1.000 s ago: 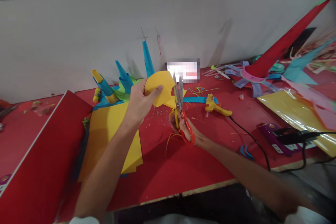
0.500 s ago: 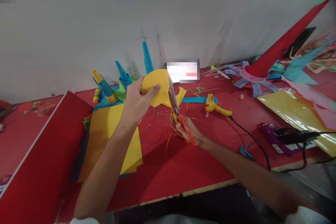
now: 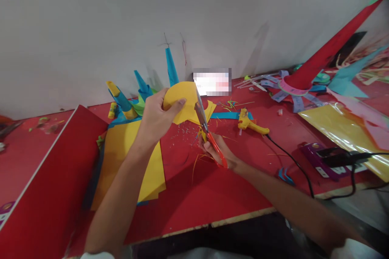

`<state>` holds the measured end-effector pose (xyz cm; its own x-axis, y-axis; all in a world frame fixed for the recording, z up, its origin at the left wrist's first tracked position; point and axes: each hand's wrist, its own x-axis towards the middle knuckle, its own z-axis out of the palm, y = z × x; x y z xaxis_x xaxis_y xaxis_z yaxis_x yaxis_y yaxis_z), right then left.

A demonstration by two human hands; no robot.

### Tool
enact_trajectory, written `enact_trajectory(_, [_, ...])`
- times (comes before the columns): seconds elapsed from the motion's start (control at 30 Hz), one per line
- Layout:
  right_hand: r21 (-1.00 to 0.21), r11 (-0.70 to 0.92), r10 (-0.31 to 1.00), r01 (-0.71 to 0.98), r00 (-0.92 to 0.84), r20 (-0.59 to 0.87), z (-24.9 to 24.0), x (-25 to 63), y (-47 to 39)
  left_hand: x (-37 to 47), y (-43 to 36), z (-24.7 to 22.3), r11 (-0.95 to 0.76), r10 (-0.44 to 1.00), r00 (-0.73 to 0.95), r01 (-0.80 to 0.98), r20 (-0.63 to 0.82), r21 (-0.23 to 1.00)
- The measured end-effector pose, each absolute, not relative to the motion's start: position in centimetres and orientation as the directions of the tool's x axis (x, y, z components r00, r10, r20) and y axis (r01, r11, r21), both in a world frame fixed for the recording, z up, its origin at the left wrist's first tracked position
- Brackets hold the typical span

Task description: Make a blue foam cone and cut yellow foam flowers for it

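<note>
My left hand (image 3: 159,111) pinches a rounded piece of yellow paper (image 3: 180,96) between thumb and fingers, held above the red table. Orange-handled scissors (image 3: 217,149) are gripped in my right hand (image 3: 217,147), their blades pointing up and away at the paper's right edge. Beyond the blades, yellow paper offcuts (image 3: 209,110) show. Below my left forearm lies a stack of yellow sheets (image 3: 121,141), with blue sheets under it. Behind my left hand stand blue paper cones (image 3: 172,66), one with a thin wire at its tip.
A yellow glue gun (image 3: 252,123) with a black cord lies to the right, near a blue strip (image 3: 226,115). Further right are a purple power strip (image 3: 322,160) and a tall red cone (image 3: 331,44). A lit screen (image 3: 212,82) leans on the white wall. A red panel (image 3: 57,178) rises at left.
The scissor blades have drawn closer together at the paper's right edge. Both hands stay nearly in place, still holding the paper and scissors.
</note>
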<state>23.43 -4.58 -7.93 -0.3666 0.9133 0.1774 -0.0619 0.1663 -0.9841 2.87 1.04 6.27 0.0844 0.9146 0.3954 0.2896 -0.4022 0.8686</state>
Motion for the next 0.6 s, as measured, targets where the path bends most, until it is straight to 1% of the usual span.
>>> enact_trajectory(0.2, [-0.984,0.169,0.92,-0.054,-0.348,0.177,-7.5,23.3,-4.7,3.7,0.6,6.2,-0.362,0.932,0.094,0.273,0.35,0.891])
enact_trajectory(0.4, [-0.981,0.191,0.929,-0.031,-0.318,0.191,-6.9,23.2,-4.8,4.5,0.3,6.4,-0.285,0.958,0.09,0.169,0.273,0.943])
enact_trajectory(0.6, [-0.981,0.194,0.938,-0.019,-0.288,0.191,-7.0,23.2,-4.8,4.8,0.2,6.3,-0.26,0.962,0.113,0.098,0.249,0.961])
